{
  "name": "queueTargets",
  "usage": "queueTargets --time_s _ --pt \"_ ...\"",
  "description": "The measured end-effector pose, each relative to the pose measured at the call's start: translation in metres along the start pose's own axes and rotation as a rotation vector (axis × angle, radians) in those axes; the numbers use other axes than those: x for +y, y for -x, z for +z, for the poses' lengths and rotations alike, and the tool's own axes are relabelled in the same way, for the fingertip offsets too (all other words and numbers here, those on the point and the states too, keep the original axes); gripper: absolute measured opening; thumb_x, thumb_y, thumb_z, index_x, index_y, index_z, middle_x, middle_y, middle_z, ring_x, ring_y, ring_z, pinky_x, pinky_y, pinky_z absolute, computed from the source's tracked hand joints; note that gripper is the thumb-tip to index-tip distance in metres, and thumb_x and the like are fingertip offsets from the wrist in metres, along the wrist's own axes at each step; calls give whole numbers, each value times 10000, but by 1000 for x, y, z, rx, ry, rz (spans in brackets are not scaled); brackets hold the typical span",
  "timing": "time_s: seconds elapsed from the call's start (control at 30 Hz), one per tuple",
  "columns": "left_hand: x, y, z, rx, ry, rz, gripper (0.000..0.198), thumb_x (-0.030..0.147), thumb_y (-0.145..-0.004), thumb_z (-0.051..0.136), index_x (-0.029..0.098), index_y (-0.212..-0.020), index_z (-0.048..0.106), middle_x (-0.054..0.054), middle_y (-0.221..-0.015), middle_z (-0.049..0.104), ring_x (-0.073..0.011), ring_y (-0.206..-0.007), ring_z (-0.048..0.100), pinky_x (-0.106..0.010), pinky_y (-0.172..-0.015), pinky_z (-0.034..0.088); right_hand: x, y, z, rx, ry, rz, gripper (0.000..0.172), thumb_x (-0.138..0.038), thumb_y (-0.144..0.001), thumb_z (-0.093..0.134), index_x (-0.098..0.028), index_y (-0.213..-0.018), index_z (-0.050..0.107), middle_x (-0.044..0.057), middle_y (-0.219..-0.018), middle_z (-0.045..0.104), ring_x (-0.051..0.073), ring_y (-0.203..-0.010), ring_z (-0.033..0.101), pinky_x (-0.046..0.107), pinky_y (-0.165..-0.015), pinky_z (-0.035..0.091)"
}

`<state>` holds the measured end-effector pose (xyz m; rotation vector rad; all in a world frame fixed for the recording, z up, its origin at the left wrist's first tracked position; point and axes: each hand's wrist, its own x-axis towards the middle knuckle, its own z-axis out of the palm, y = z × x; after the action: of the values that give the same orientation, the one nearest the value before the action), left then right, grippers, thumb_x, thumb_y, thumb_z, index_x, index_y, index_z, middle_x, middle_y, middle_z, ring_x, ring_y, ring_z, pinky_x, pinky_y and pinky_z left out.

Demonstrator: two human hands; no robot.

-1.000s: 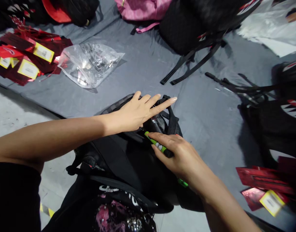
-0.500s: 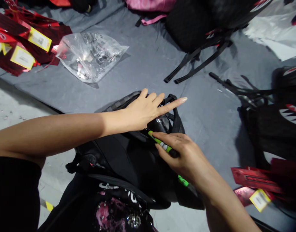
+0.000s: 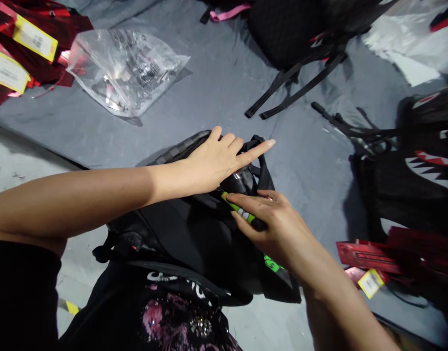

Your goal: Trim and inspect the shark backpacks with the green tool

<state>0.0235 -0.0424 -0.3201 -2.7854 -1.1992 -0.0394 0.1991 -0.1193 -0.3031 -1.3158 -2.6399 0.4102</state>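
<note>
A black backpack (image 3: 187, 239) lies in front of me on the grey cloth, its top handle pointing away. My left hand (image 3: 216, 158) rests flat on the bag's upper part, fingers stretched out and apart. My right hand (image 3: 273, 226) is closed round a green and black tool (image 3: 242, 213). The tool's green tip touches the bag just under my left hand. A green end of the tool shows below my right wrist.
A clear plastic bag (image 3: 123, 70) of small parts lies at the upper left. Red hang tags with yellow labels (image 3: 17, 46) are at the far left and more tags (image 3: 370, 258) at the right. Other black backpacks (image 3: 304, 29) (image 3: 410, 185) and loose straps lie around.
Both hands stay on the bag in almost the same pose. The view has shifted slightly, so the surroundings sit higher and further left in the picture.
</note>
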Motion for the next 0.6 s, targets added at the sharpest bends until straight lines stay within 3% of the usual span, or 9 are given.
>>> queueTargets --time_s 0.6 --pt "-3 0 3 -3 31 26 929 285 -873 544 167 -1593 -31 -140 -1316 529 -316 -1165 471 -490 -1080 265 2 -15 -18 -137 13 -66 293 -130 -895 563 -242 -1129 699 37 -1145 753 210 -931 732 376 -829 506"
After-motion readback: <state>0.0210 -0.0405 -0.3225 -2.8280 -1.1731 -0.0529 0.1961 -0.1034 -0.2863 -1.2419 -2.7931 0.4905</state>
